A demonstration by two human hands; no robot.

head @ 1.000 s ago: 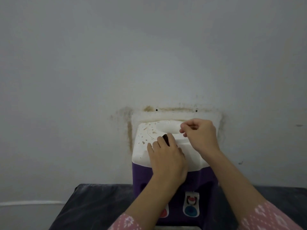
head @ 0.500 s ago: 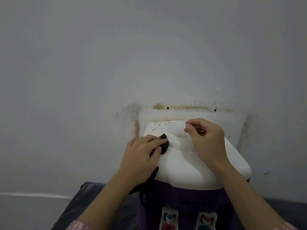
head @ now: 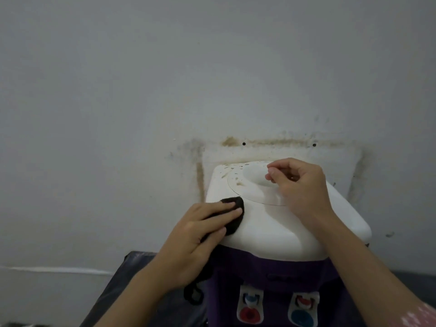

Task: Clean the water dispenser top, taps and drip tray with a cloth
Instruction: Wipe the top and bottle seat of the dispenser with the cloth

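The water dispenser has a white top (head: 271, 227) speckled with brown spots near its back left, and a purple body (head: 271, 272). My left hand (head: 203, 232) presses a black cloth (head: 236, 220) flat on the top's front left corner, and the cloth's tail hangs down the side. My right hand (head: 304, 185) rests on the top beside the round well, fingers curled and holding nothing that I can see. Two taps show low on the front: the left tap (head: 250, 300) above a red disc, the right tap (head: 304, 300) above a blue one. The drip tray is out of view.
The dispenser stands on a dark table (head: 141, 291) against a grey wall. Brown stain lines (head: 200, 175) and two small holes mark the wall just behind it. A white strip (head: 59, 270) runs along the wall at the left.
My left hand has slid the cloth from beside the well down to the top's front left corner. My right hand stays by the well.
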